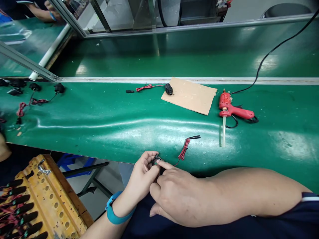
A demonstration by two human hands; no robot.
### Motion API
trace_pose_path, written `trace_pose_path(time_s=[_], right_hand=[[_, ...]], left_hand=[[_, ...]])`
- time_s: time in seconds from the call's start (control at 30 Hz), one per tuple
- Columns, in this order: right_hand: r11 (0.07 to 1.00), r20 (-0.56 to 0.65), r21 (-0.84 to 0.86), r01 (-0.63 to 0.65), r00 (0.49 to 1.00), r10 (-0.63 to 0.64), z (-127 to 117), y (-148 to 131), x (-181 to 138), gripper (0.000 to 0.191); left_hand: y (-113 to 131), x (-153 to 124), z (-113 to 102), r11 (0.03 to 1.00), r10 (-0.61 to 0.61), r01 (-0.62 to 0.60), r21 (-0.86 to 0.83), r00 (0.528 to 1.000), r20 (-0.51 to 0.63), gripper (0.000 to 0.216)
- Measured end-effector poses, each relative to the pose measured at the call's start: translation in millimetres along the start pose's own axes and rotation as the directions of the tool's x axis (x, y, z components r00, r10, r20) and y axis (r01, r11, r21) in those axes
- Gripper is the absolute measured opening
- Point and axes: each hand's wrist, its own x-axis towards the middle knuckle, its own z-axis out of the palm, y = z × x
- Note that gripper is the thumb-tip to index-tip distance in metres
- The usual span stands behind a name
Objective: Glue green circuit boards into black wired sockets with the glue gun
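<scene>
At the bench's front edge, my left hand (144,172) is closed around a small round black part (156,160) whose face is turned up. My right hand (174,192) lies against the left one. Its index finger is stretched out onto the part's face while the other fingers are curled, and whatever they may hold is hidden. Just right of the hands, a bundled red-and-black cable (183,149) with a black plug end (194,137) rests on the green bench; its wire runs back under my right hand.
A cardboard piece (191,98) lies ahead, a black cabled part (168,89) on its left edge. Right of it rests a red glue gun (225,101) with a glue stick. More cabled parts (59,88) lie left. A yellow rack (50,196) stands lower left, near another person's arm (3,147).
</scene>
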Motion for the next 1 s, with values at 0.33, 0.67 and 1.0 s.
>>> trace_pose_path(time_s=[0.33,0.67,1.0], right_hand=[[1.000,-0.052,0.016,0.006,0.999,-0.005,2,1,-1,0.046],[0.998,0.053,0.061,-0.034,0.998,0.031,-5,2,1,0.044],[0.961,-0.007,0.225,-0.160,0.986,0.166,7,-3,4,0.041]], left_hand=[[2,0,0,1.000,-0.003,0.003,-0.010,1.000,-0.012,0.035],[2,0,0,1.000,-0.001,0.001,0.011,1.000,-0.009,0.035],[-3,3,3,0.999,-0.013,0.012,-0.046,0.999,-0.029,0.035]])
